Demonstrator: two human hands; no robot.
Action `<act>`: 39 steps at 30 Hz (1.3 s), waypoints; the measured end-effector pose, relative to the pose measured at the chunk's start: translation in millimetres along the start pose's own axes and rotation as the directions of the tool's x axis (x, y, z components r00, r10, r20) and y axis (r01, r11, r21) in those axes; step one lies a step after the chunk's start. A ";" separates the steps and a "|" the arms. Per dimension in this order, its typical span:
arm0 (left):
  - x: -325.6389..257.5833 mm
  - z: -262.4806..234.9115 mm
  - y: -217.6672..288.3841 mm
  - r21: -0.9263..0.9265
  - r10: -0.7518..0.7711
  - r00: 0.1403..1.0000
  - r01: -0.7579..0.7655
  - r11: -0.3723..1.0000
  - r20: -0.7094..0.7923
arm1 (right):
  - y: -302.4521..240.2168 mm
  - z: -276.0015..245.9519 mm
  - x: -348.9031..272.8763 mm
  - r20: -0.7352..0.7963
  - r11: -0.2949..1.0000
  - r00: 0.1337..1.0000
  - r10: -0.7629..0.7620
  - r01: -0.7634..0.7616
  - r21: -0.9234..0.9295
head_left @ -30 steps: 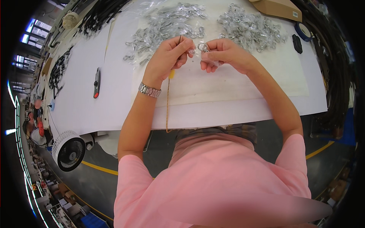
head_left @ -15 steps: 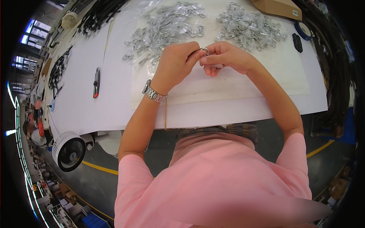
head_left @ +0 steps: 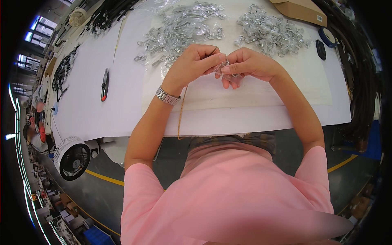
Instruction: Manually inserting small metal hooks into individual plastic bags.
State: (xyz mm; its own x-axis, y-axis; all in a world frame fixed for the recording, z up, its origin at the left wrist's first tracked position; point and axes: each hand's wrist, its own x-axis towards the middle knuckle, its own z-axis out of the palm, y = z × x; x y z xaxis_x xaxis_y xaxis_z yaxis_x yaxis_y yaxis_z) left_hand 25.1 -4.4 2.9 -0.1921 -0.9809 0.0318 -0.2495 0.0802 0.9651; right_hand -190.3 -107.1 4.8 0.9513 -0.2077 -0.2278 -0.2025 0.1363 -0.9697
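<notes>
My left hand (head_left: 197,63), with a metal-band watch on its wrist, is closed in a pinch at the middle of the table. It meets my right hand (head_left: 258,65), whose thumb and finger are also closed. Between them they grip a small metal clasp in clear plastic (head_left: 223,68); its exact shape is partly covered by fingers. Beyond the hands lie two piles of similar plastic-wrapped metal clasps, a larger left pile (head_left: 179,32) and a smaller right pile (head_left: 271,34). A thin tan cord (head_left: 181,114) runs from beside my left wrist over the table's front edge.
A utility knife (head_left: 105,85) lies on the white table (head_left: 81,110) to the left. At the far right are a cardboard box (head_left: 300,11), a tape roll (head_left: 327,37) and a black object (head_left: 320,50). Black straps (head_left: 108,16) lie far left; a fan (head_left: 72,158) stands near left.
Both hands have shifted slightly right and nearer to me. More of the clear plastic and metal now shows between the fingers.
</notes>
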 end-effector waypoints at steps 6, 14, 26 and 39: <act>0.1 14.6 1.6 0.194 0.182 0.970 -0.150 0.970 -0.163 | 5.4 -6.7 2.5 -0.034 0.995 0.999 0.018 -0.014 0.102; 3.6 12.1 -9.3 0.247 0.175 0.863 -0.060 0.967 -0.473 | 8.3 2.9 12.9 -0.392 0.995 0.916 -0.080 0.100 0.030; 7.7 27.8 -17.6 -0.426 -0.108 0.957 -0.018 0.905 -0.269 | 10.2 30.7 33.2 -0.635 0.887 0.723 -0.272 0.444 0.126; 7.3 26.1 -16.6 -0.564 -0.108 0.994 0.071 0.823 -0.034 | 11.8 22.8 25.8 -0.595 0.916 0.740 -0.314 0.401 0.015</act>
State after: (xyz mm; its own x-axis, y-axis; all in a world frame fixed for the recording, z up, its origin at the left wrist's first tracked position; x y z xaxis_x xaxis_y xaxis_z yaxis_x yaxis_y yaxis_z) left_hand 3.0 -8.2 -19.6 -0.1319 -0.9892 -0.0642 0.3168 -0.1035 0.9428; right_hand -162.8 -88.7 -10.5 0.6293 -0.7726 0.0843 0.1995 0.0558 -0.9783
